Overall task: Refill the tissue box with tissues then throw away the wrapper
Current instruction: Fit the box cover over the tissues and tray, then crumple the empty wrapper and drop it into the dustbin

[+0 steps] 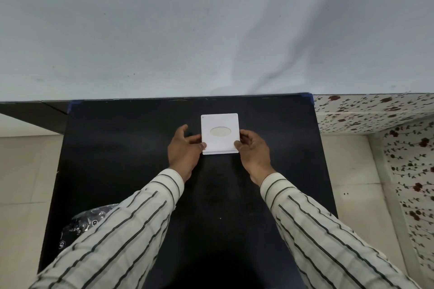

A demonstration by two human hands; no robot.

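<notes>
While the white tissue box (220,134) sits on the black table (131,152), toward the far edge and roughly on the person's midline, both hands close on it from opposite sides. The left hand (184,151) presses its thumb and fingertips against the box's left edge near the front corner; the right hand (252,150) mirrors it on the right edge, fingers curled narrow around the side. Each hand is clamped on the box, not spread.

The box faces upward, its oval dispensing slot (220,132) showing at the centre of the top. The top panel looks nearly square, with the slot's long axis running left to right, across the line of the forearms. Along the near edge a thin second layer shows under the top panel, which suggests the lid is slightly lifted or offset from the base there, though I cannot tell how far.

Whether tissues are visible through the slot is unclear; it reads only as a pale oval.

A crinkled dark plastic bag (82,223), possibly the wrapper or tissue pack, lies at the near left corner of the table, partly hidden beneath the left sleeve (112,237). It is well apart from the box, and the left hand is the nearer one to it.

Judging from this, the coming move turns on the lid's near edge: both hands sit symmetrically beside that seam, so lifting or sliding the lid there looks like the natural step.
</notes>
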